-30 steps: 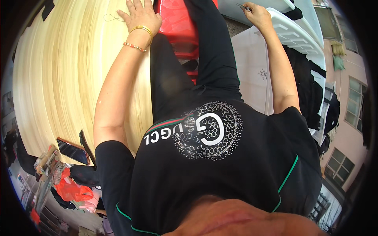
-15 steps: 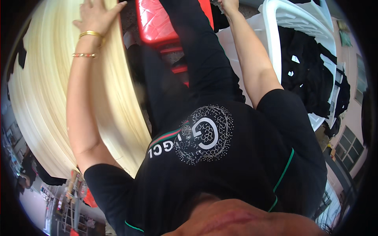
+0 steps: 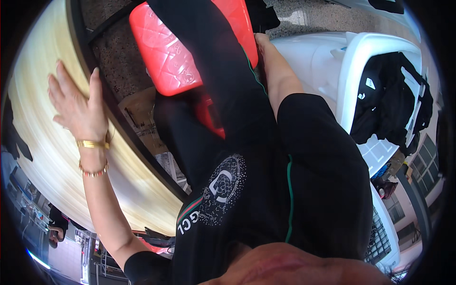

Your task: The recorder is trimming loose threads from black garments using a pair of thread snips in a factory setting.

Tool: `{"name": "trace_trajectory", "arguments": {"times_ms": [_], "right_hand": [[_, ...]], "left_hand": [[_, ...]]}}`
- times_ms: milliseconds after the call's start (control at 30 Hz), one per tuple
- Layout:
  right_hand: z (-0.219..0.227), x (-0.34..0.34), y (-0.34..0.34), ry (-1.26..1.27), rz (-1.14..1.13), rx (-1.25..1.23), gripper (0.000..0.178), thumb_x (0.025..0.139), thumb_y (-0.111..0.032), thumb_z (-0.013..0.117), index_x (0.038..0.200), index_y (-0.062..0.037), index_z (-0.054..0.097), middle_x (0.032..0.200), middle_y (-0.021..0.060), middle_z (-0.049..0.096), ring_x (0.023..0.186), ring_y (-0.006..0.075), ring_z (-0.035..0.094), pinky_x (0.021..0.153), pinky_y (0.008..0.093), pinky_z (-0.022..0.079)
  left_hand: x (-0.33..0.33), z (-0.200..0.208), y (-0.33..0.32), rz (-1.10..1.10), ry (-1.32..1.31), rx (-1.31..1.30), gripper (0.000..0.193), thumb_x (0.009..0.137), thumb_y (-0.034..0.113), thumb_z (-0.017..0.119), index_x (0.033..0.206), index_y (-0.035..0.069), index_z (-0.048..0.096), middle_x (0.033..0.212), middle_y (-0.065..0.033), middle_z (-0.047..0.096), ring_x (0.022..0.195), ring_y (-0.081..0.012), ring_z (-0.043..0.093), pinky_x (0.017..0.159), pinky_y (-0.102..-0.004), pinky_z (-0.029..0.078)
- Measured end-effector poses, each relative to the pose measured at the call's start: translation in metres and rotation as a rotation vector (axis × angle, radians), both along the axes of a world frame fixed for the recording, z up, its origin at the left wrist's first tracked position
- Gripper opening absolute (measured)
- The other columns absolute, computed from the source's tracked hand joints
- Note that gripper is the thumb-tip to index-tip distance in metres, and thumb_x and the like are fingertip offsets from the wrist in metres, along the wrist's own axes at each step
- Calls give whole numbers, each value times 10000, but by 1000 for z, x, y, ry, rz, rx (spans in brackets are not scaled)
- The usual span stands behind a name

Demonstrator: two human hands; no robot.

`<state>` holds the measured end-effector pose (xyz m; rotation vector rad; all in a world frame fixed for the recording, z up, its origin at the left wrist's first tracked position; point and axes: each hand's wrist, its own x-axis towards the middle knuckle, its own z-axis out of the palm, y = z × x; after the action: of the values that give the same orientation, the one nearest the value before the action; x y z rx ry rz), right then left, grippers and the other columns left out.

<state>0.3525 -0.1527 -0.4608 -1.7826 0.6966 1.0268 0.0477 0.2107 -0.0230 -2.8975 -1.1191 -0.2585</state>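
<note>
My left hand [image 3: 78, 104] lies palm down with its fingers spread on a pale wood-grain table [image 3: 142, 190]. It holds nothing; a gold bangle and a beaded bracelet circle the wrist. My right arm [image 3: 280, 73] hangs down between a red plastic stool [image 3: 168, 52] and a white plastic tub or chair-like container [image 3: 327, 61]. Its fingers are hidden or too unclear to make out. Black cloth [image 3: 380, 109] with small white labels fills the white container's open side. My leg in black trousers [image 3: 213, 71] crosses in front of the stool.
A dark table edge [image 3: 137, 142] runs beside my left leg. A cardboard box [image 3: 140, 111] stands under the table on a speckled floor [image 3: 297, 16]. Another black cloth piece [image 3: 266, 16] lies beyond the stool. A person [image 3: 58, 223] is in the background at lower left.
The view has turned and my body leans to the right. My left hand now lies nearer to me on the table. My right arm has dropped beside the stool, and its fist no longer shows clearly.
</note>
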Motion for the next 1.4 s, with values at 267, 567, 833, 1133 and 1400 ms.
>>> {"name": "trace_trajectory", "arguments": {"times_ms": [267, 567, 833, 1133, 1400], "right_hand": [[-34, 22, -6, 53, 88, 42, 262, 931, -256, 606, 1115, -72, 628, 912, 70, 652, 743, 242, 703, 561, 349, 514], [-39, -1, 13, 64, 49, -53, 444, 960, -252, 535, 1351, -44, 498, 1198, 156, 632, 826, 301, 706, 710, 400, 563], [-41, 11, 13, 48, -59, 43, 414, 965, -246, 549, 1348, -94, 517, 1313, 124, 564, 988, 323, 662, 802, 450, 553], [-97, 15, 29, 15, -220, 178, 380, 980, -217, 537, 1347, -119, 525, 1353, 89, 536, 1045, 321, 638, 725, 397, 580], [-124, 36, 14, 70, -378, 234, 339, 974, -221, 548, 1287, -94, 580, 1176, 95, 645, 889, 250, 680, 569, 339, 518]], "left_hand": [[3, 17, -7, -89, -26, -20, 688, 953, 412, 587, 1505, 70, 362, 1536, -226, 331, 1453, -364, 274, 1175, -451, 209], [0, 30, -15, -136, -6, -79, 693, 946, 284, 605, 1510, -2, 320, 1555, -212, 317, 1463, -357, 250, 1185, -450, 181], [-1, 32, -20, -97, 10, -135, 713, 964, 269, 576, 1545, 25, 243, 1594, -177, 256, 1489, -319, 192, 1202, -450, 123], [3, 43, -31, -10, -5, -220, 713, 965, 243, 553, 1556, 32, 214, 1619, -149, 221, 1508, -271, 147, 1214, -423, 64], [4, 43, -27, -38, 58, -174, 717, 972, 253, 545, 1557, 25, 197, 1623, -157, 203, 1513, -274, 126, 1217, -419, 52]]}}
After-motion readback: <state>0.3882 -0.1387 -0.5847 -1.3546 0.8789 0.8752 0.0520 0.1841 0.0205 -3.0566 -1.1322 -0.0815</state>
